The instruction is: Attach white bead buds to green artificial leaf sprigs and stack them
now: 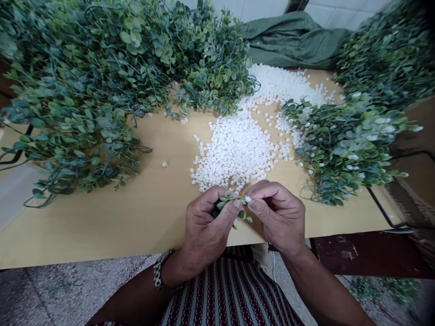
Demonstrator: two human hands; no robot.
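Observation:
My left hand [209, 222] is closed around a green artificial leaf sprig [227, 199], with leaves poking out between thumb and fingers. Close against it, my right hand [280, 215] pinches a small white plastic flower [248, 199] between thumb and forefinger. The flower sits at the tip of the sprig; whether it is fixed there I cannot tell. Just beyond both hands lies a heap of loose white flower pieces [234, 149]. To the right rests a bunch of green sprigs with white tips [353, 145].
A big pile of green artificial foliage [102, 68] covers the back left of the wooden table [163, 213]. More greenery [387, 59] stands at the back right, beside a dark green cloth [295, 40]. Black metal rods [382, 210] show at the table's right side.

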